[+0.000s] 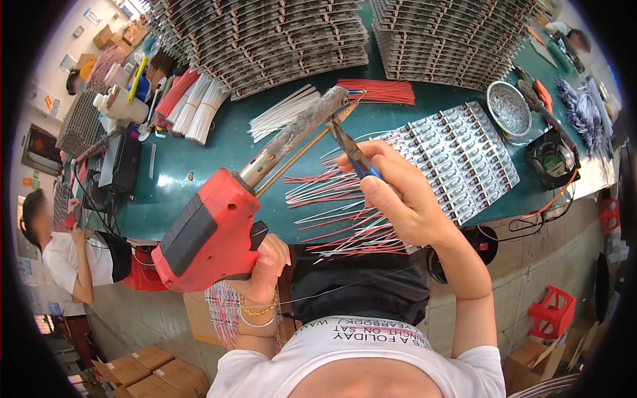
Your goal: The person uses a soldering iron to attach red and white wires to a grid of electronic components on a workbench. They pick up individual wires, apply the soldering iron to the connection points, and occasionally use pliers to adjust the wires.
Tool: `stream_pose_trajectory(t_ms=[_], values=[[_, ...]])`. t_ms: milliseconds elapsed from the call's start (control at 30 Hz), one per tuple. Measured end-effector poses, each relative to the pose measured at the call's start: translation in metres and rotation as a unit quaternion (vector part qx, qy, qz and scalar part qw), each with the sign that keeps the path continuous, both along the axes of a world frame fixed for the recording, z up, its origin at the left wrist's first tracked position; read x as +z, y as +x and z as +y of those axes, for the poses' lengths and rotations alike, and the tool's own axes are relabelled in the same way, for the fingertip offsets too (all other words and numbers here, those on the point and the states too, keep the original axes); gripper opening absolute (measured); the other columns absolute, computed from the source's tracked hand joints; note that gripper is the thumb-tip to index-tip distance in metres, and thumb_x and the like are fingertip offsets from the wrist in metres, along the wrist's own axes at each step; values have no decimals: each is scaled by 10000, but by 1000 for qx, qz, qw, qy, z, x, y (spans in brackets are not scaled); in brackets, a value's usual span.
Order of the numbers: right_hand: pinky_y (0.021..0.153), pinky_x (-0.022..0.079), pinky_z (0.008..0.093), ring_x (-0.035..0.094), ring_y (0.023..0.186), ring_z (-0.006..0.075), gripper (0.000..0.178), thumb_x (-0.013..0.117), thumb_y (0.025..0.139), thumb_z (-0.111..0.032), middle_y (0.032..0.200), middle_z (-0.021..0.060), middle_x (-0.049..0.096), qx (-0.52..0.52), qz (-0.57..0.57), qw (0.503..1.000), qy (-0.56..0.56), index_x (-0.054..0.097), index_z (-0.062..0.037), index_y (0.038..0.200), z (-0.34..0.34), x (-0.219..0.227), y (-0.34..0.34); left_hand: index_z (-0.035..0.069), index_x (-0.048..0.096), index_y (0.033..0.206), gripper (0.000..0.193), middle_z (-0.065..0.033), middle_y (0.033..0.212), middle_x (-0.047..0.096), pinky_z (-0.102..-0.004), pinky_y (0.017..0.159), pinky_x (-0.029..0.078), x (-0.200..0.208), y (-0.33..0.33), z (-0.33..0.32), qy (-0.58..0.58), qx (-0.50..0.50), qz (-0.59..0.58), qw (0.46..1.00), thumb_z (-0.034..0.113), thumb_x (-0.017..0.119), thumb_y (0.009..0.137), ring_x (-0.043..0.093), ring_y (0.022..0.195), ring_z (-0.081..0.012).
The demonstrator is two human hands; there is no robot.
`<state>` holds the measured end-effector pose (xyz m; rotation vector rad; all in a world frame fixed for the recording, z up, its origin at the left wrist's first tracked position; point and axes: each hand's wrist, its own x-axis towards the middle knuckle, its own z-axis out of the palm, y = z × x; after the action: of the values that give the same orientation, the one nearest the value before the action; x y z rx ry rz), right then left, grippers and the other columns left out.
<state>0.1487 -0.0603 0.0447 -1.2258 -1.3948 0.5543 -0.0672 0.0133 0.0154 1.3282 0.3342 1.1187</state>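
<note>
My left hand (267, 266) is wrapped round the handle of a red and black soldering gun (211, 229), with its long, grimy metal barrel pointing up and away to the right. A thin brass tube runs beside the barrel. In my right hand (406, 196) is a pair of pliers (353, 151) with blue handles, its jaws at the gun's tip end; whether they grip anything there I cannot tell. Under and beside my right hand lies a panel of small white circuit boards (458, 156), with red and white wires (338, 229) fanning out from its left side.
Loose white wires (284, 111) and red wires (385, 91) lie behind the gun. Tall stacks of board panels (265, 46) stand at the back. On the right are a metal bowl (509, 109) and a small fan (552, 159). Bundled wires (199, 109) and bottles (123, 105) sit left.
</note>
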Motion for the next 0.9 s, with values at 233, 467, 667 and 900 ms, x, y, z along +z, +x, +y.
stream_pose_trajectory(t_ms=[233,467,667,900], values=[[747,421,329,500,838,279,208,531,892,-124,1042,179,518,-41,-89,995,-10,455,46,799,-1,-1,1,70,417,758,319,-5,571,364,-299,473,358,4,-4,-1,-83,-30,-49,995,328,521,916,377,453,-140],[792,433,384,515,901,339,218,601,841,-131,1008,194,517,-71,-207,975,-44,505,61,803,11,2,-6,93,378,869,274,16,563,346,-275,471,312,1,-13,10,-127,-82,-101,983,346,398,972,296,435,-108],[752,407,401,516,839,302,228,615,807,-228,894,157,537,-12,-425,904,45,573,-3,801,74,-23,-29,93,468,885,424,8,600,406,-293,524,368,3,-27,6,-136,-22,-115,984,517,466,898,394,469,-118],[856,390,441,510,938,341,276,592,821,-252,956,192,538,146,-493,855,74,557,15,882,153,-63,-114,63,507,884,717,-45,630,474,-325,560,390,10,-51,2,-83,66,-129,986,760,402,756,441,514,-174]])
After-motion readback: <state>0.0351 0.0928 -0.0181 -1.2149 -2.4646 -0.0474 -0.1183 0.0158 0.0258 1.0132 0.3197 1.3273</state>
